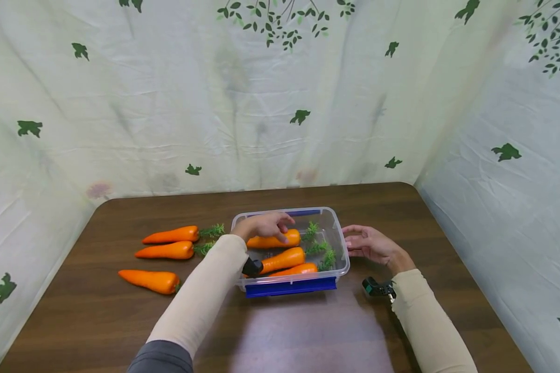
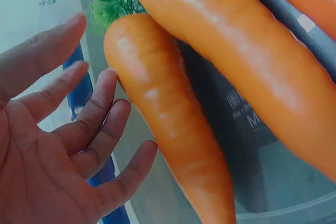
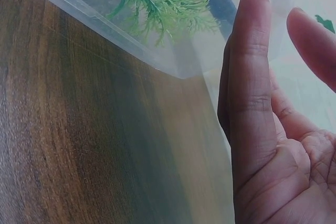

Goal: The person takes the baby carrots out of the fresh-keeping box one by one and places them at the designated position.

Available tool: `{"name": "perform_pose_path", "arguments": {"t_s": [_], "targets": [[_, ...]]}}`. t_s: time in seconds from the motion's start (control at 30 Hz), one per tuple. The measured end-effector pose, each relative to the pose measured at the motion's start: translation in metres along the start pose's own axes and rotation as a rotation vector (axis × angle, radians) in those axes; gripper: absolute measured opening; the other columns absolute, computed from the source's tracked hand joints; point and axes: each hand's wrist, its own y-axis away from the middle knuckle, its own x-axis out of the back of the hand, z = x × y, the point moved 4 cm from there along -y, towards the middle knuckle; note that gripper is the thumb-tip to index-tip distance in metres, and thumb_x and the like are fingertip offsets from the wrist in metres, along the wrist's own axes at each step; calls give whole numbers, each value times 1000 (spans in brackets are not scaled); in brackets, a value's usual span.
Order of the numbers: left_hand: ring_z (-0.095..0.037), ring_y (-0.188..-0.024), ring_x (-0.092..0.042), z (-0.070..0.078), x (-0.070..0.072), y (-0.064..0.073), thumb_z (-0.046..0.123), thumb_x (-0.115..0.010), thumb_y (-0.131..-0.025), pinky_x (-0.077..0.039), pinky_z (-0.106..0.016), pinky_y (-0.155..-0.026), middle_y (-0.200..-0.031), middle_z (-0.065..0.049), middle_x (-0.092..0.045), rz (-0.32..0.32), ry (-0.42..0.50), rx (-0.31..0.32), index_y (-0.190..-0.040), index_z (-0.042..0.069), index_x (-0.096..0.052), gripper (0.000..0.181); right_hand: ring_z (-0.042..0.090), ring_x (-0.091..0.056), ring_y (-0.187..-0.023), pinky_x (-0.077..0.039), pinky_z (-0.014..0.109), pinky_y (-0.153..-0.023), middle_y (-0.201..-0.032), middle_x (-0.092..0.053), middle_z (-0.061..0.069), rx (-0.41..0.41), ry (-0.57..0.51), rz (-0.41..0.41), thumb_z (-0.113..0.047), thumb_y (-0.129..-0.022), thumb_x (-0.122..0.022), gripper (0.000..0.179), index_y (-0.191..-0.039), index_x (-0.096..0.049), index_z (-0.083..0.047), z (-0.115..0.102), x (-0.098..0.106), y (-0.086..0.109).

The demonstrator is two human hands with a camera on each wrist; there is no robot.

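Observation:
A clear plastic box (image 1: 343, 259) with blue side clips stands mid-table, three orange carrots with green tops lying in it. Over the box, my left hand (image 1: 269, 228) hovers at the rearmost carrot (image 1: 266, 242). In the left wrist view its fingers are loosely spread beside that carrot (image 2: 163, 114), gripping nothing; whether a fingertip touches it I cannot tell. Another carrot (image 1: 284, 260) lies in front of it. At the box's right side is my right hand (image 1: 373, 244), fingers extended along the wall. The right wrist view shows these fingers (image 3: 252, 77) straight, near the box corner (image 3: 181, 72).
Left of the box, three more carrots lie on the brown table (image 1: 298, 331): a rear one (image 1: 172, 234), a middle one (image 1: 165, 250) and a front one (image 1: 151, 281). A leaf-patterned cloth (image 1: 242, 103) hangs behind the table and along both sides.

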Motion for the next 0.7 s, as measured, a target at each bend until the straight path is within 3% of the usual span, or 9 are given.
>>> {"name": "perform_pose_path", "arguments": {"t_s": [0.37,0.57,0.7], "targets": [[-33,-131,-39,-8,-3,2,13,-69,-88,-29,-48,-110,-141,-16,-43,-57,3,96,-136,13,-50,51,21,-70,-90,-55,35,-82,-102,-71,10,20,-2,-23,7,-93,-54,34,-124,-47,-2,1,-1,-1],[-32,-126,-42,-14,-2,-1,10,-67,-89,-34,-46,-108,-138,-16,-46,-77,-62,133,-137,15,-46,53,21,-70,-88,-55,35,-81,-100,-71,10,26,-6,-29,8,-93,-54,33,-123,-48,-2,1,0,-2],[-32,-126,-44,-18,-2,0,5,-65,-89,-39,-45,-104,-141,-16,-44,-115,-26,186,-142,15,-43,58,21,-70,-88,-55,34,-81,-101,-71,10,23,-4,-31,7,-93,-54,33,-123,-48,-3,0,0,-1]]}}
